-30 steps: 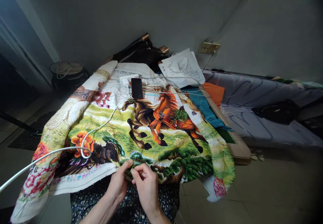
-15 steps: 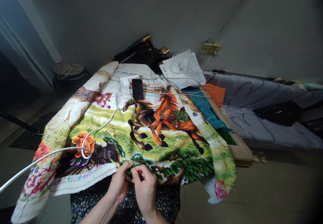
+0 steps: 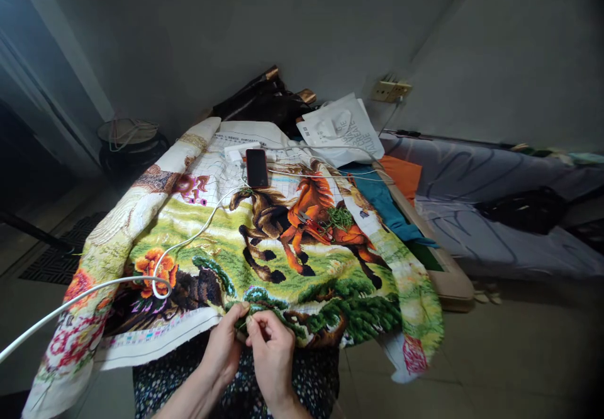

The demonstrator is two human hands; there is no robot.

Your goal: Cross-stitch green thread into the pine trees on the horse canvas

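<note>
A large cross-stitch cloth (image 3: pixel 264 243) with running horses, flowers and green trees is spread over a table and hangs onto my lap. My left hand (image 3: pixel 221 343) pinches the cloth's near edge, thumb on top. My right hand (image 3: pixel 271 350) sits right beside it, fingertips pinched together at the same spot on the green stitching; whether it holds a needle is too small to tell. A bunch of green thread (image 3: pixel 338 216) and small scissors (image 3: pixel 306 219) lie on the horses.
A dark phone (image 3: pixel 257 167) and a white charger (image 3: pixel 238 150) lie at the cloth's far end; a white cable (image 3: pixel 155 274) loops off to the left. A white bag (image 3: pixel 342 129), teal and orange fabric (image 3: pixel 384 199), a wall socket (image 3: pixel 391 89), and a bed at right.
Both hands stay pinched at the cloth's near edge, shifting only slightly. The view has drifted a little.
</note>
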